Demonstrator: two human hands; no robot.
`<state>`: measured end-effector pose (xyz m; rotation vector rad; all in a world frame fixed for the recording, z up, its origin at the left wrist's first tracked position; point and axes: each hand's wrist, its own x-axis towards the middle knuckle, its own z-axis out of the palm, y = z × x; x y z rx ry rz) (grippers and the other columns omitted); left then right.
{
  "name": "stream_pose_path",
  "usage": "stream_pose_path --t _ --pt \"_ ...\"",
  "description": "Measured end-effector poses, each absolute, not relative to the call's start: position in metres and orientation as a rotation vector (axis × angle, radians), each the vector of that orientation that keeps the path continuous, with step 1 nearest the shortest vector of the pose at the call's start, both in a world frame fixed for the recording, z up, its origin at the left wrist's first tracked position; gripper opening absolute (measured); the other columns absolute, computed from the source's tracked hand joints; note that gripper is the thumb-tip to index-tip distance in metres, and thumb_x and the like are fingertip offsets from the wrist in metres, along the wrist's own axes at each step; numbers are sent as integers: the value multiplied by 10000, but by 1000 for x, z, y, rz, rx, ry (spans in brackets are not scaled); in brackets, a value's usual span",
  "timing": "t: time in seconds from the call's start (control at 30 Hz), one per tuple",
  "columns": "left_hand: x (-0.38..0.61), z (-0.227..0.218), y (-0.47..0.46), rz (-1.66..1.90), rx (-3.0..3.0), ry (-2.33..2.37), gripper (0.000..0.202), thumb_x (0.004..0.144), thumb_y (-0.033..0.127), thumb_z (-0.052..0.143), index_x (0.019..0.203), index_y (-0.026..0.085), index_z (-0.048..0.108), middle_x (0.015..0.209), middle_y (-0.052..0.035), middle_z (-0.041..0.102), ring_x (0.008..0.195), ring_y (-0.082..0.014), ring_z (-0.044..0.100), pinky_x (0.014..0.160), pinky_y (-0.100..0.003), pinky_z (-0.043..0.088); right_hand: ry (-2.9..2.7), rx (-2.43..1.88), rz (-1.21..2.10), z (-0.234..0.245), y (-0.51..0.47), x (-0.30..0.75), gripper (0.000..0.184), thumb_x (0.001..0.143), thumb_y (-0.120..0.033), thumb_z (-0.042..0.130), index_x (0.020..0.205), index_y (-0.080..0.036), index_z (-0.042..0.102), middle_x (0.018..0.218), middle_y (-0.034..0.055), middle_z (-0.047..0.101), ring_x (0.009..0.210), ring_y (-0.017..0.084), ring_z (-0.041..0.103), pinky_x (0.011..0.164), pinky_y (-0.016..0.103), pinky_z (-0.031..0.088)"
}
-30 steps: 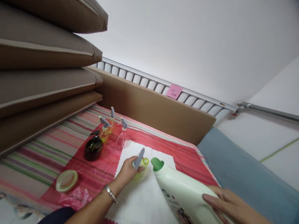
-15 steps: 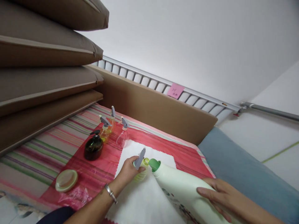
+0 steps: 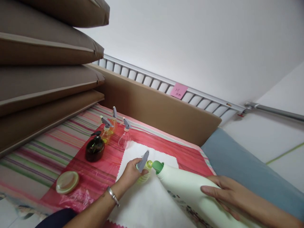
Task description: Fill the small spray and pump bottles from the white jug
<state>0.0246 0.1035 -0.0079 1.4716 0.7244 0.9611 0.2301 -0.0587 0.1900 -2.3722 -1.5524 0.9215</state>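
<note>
Jug [image 3: 187,183] tipped flatter — right grip [image 3: 224,193] curled wide around it.

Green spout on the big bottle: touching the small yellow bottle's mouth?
Cannot tell. In the head view, the green spout lines up right at the edge of the small yellow bottle's mouth, but this single angle hides any depth gap.

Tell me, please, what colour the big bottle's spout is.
The spout is green, best seen in the head view.
</note>
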Motion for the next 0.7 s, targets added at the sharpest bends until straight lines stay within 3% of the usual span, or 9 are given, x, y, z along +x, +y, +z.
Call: stream_pose_path --t 0.2,0.47,0.7 --pt "25 -8 103 970 1479 733 373 594 200 728 958 136 684 927 -67 713 854 -232 626 789 -297 458 -1515 -2373 1024 195 -54 229 460 730 -634 483 609 -192 439 479 -46 436 392 78 386 417 201 312" --pt "24 -3 100 983 1498 713 340 611 188 728 947 158 690 948 -58 718 875 -228 631 808 -292 457 -1615 -2365 1064 206 -48 228 411 767 -562 481 679 -162 511 503 -41 456 384 64 372 394 186 287" --pt "25 -3 100 974 1485 708 348 603 171 725 949 177 691 960 -50 715 895 -223 630 827 -288 453 -1592 -2393 999 210 -47 222 417 754 -572 493 619 -177 493 463 -45 432 371 68 358 396 189 300"
